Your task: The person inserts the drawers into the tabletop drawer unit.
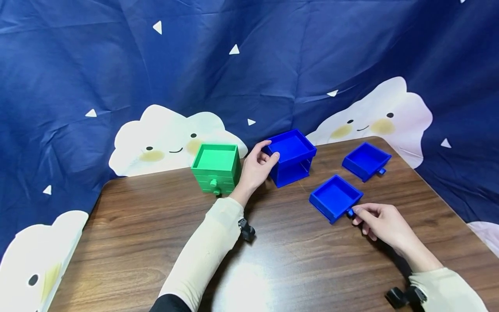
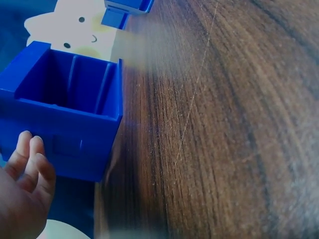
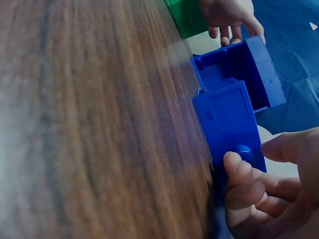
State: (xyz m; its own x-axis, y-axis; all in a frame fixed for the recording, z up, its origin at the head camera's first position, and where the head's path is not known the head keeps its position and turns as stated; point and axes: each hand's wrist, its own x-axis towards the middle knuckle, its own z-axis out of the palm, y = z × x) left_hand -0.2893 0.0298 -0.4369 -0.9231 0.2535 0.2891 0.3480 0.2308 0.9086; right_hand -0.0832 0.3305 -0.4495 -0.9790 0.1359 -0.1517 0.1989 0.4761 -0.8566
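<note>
A blue open-fronted cabinet [image 1: 291, 149], with a shallow tray-like top and a hollow inside, stands at the back of the table. My left hand [image 1: 257, 169] rests at its left side, fingers loosely extended against the wall [image 2: 60, 142] in the left wrist view. My right hand [image 1: 383, 225] pinches the round knob [image 3: 243, 152] of a blue drawer [image 1: 336, 197], which lies in front and to the right of the cabinet. Seen from the right wrist, thumb and forefinger are on either side of that knob. A second blue drawer [image 1: 366, 160] lies farther back on the right.
Close to my left wrist stands a green drawer cabinet [image 1: 216, 169] with round knobs on its front. Behind the wooden table [image 1: 156, 242] hangs a dark blue cloth [image 1: 195, 78] printed with white clouds. The table's right edge runs beyond the second drawer.
</note>
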